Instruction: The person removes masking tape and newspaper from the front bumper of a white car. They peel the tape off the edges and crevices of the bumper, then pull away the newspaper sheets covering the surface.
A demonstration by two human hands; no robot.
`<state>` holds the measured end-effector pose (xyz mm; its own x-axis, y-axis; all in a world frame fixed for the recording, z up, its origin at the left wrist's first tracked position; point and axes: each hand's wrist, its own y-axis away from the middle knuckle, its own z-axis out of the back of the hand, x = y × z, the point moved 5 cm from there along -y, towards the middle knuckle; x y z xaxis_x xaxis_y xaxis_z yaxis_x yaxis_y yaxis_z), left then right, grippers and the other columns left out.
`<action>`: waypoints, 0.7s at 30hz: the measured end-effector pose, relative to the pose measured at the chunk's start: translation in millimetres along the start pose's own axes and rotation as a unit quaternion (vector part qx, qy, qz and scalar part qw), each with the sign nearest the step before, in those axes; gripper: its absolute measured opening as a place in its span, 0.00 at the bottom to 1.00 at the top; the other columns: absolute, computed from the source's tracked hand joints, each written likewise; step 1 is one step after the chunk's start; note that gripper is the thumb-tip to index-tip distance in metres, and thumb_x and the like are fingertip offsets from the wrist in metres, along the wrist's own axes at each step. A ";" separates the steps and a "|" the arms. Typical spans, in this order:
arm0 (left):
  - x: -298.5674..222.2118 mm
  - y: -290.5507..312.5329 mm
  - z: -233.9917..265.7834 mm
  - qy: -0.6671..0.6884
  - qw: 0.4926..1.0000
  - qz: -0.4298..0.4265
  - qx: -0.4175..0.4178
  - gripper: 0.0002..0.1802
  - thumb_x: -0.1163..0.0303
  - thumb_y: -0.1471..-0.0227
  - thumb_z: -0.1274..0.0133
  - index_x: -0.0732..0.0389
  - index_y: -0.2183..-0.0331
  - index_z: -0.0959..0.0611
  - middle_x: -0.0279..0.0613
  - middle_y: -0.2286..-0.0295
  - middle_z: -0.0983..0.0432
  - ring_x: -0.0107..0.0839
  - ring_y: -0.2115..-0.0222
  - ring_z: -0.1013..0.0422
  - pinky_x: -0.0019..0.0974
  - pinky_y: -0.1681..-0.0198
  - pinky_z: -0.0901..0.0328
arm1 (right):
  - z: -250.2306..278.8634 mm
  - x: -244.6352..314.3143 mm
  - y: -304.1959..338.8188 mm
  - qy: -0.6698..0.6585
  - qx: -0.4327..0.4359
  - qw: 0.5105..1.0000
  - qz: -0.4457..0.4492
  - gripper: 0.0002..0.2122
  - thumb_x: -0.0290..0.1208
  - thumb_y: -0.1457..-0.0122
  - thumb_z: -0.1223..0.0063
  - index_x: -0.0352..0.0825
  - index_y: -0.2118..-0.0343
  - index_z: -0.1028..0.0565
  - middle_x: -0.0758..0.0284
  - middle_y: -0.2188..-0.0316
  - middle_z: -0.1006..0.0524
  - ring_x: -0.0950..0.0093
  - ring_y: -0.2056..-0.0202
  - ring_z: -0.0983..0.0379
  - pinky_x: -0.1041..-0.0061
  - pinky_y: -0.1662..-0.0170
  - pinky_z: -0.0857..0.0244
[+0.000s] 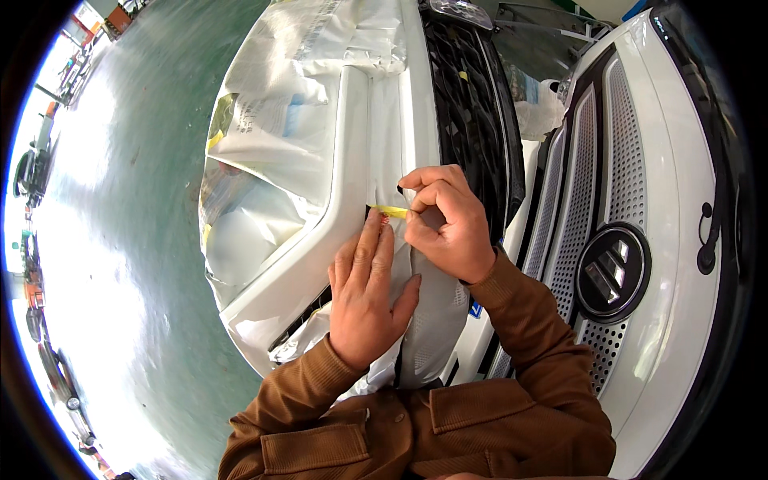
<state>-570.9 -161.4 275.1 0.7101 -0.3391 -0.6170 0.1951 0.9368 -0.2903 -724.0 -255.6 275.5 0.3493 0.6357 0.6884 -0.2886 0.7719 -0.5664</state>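
A short strip of yellow masking tape (392, 211) spans the gap between my two hands. Its right end is pinched between the thumb and fingers of my right hand (454, 220). Spread flat, my left hand (368, 300) rests on the white covering with its fingertips at the tape's left end. Beneath both hands is a white car bumper (350, 144), partly wrapped in pale printed plastic sheeting (280, 120). A small dark spot shows by my right fingertips; I cannot tell what it is.
Right of the covered strip lies a black grille (472, 104). Further right stands a white vehicle front (672, 160) with perforated grey trim and a round black emblem (613, 273). A metal frame (552, 32) is at the back. Green glossy floor (160, 160) stretches along the left.
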 end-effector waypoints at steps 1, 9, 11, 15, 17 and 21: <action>-0.1 -1.8 -1.4 -0.001 1.000 -0.003 0.001 0.47 0.71 0.51 0.32 0.68 0.32 0.31 0.62 0.31 0.39 0.59 0.37 0.36 0.57 0.33 0.43 | 0.8 -0.9 0.7 -0.012 -0.001 1.000 -0.008 0.10 0.16 0.51 0.37 0.34 0.69 0.26 0.61 0.52 0.19 0.64 0.55 0.27 0.67 0.53 0.28; -3.1 -13.8 -8.8 0.004 1.000 -0.022 0.011 0.48 0.67 0.50 0.31 0.66 0.31 0.32 0.61 0.30 0.39 0.59 0.29 0.43 0.58 0.30 0.48 | 4.9 -9.1 1.9 -0.112 0.004 0.989 -0.096 0.07 0.19 0.47 0.38 0.33 0.66 0.24 0.59 0.55 0.19 0.68 0.59 0.24 0.69 0.56 0.28; -3.1 -17.1 -10.2 -0.005 0.999 -0.030 0.029 0.48 0.65 0.49 0.31 0.66 0.31 0.32 0.61 0.31 0.38 0.59 0.28 0.44 0.57 0.29 0.48 | 6.5 -7.3 -4.7 -0.133 0.021 0.983 -0.129 0.07 0.21 0.45 0.37 0.32 0.64 0.23 0.60 0.58 0.19 0.68 0.60 0.24 0.69 0.57 0.28; -3.8 -18.7 -15.9 -0.016 0.998 -0.043 0.030 0.46 0.63 0.48 0.31 0.68 0.33 0.30 0.62 0.32 0.36 0.60 0.28 0.44 0.58 0.30 0.47 | 4.8 -0.1 -30.2 -0.044 0.055 0.994 -0.090 0.10 0.25 0.45 0.35 0.32 0.60 0.20 0.62 0.61 0.20 0.65 0.61 0.25 0.66 0.57 0.28; -1.1 -16.4 -19.0 -0.019 0.998 -0.039 0.034 0.45 0.62 0.48 0.31 0.68 0.33 0.29 0.62 0.33 0.35 0.61 0.29 0.44 0.59 0.30 0.46 | -3.8 2.5 -40.4 0.049 0.076 0.996 -0.020 0.10 0.28 0.46 0.31 0.32 0.63 0.19 0.61 0.62 0.20 0.60 0.60 0.26 0.63 0.53 0.28; 3.0 -15.5 -17.9 -0.016 0.998 -0.051 0.040 0.48 0.61 0.49 0.31 0.68 0.32 0.30 0.60 0.32 0.36 0.58 0.28 0.44 0.57 0.29 0.47 | -19.4 1.4 -55.7 0.142 0.118 0.983 -0.013 0.08 0.29 0.46 0.32 0.32 0.67 0.18 0.60 0.64 0.20 0.56 0.59 0.25 0.60 0.51 0.29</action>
<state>-583.9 -178.4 264.7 0.7044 -0.4308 -0.5642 0.3196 0.9021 -0.2898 -690.1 -297.6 299.2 0.5848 0.6155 0.5284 -0.4629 0.7881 -0.4058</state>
